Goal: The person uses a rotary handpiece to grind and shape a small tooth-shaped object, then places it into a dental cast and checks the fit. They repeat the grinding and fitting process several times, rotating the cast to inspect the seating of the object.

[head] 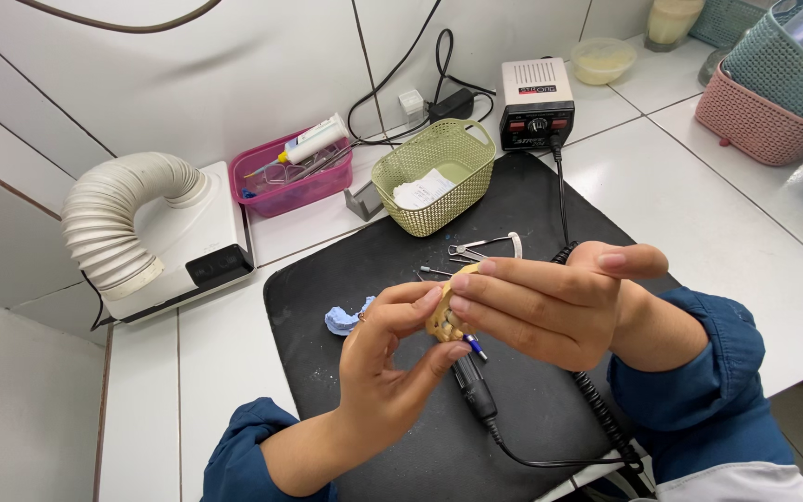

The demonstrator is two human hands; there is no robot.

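Item: we're pinching 1 tan dental cast (442, 321) betw. left hand (392, 358) & right hand (541, 302) fingertips, above black mat (513, 418) w/ handpiece (474, 386) lying under, inspecting it; trimming likely needs a steady 1-hand hold.

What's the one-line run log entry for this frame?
left hand: pinching tan dental cast | right hand: fingertips on cast | handpiece: lying on black mat | blue impression: on mat, left of cast

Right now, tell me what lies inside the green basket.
Inside the green basket lies white folded paper against the pale green bottom. The near woven wall covers the lower front of the inside, so anything lying there cannot be seen.
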